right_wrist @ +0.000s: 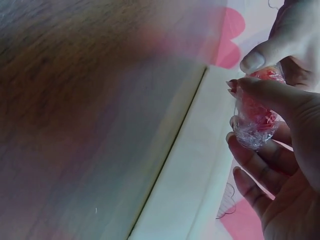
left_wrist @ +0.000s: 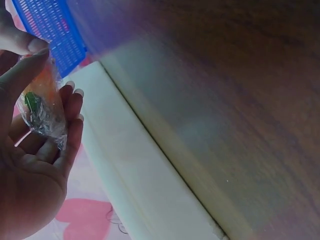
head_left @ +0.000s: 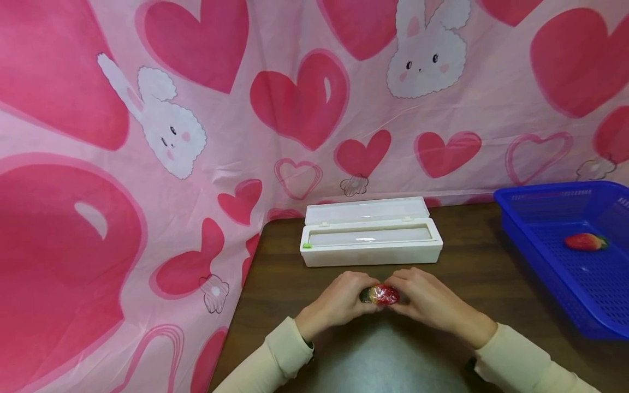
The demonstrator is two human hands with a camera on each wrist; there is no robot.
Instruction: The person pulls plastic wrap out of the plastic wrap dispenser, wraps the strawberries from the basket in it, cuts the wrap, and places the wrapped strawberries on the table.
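Note:
Between both hands is a strawberry (head_left: 384, 295) wrapped in clear, crinkled cling film. The left hand (head_left: 340, 297) grips its green leafy end, thumb on the near side and fingers behind. At the red end the right hand (head_left: 426, 299) pinches it with thumb and fingers. In the left wrist view, film bunches over the leaves of the strawberry (left_wrist: 42, 105). The right wrist view shows gathered film at the tip of the strawberry (right_wrist: 257, 112). Just beyond the hands stands a white cling film dispenser box (head_left: 371, 255), its lid (head_left: 366, 210) raised.
At the right a blue plastic basket (head_left: 538, 267) holds one unwrapped strawberry (head_left: 585, 242). A small green slider (head_left: 307, 245) sits at the dispenser's left end. Pink heart-and-rabbit cloth (head_left: 236, 136) hangs behind and left of the dark wooden table (head_left: 275, 284).

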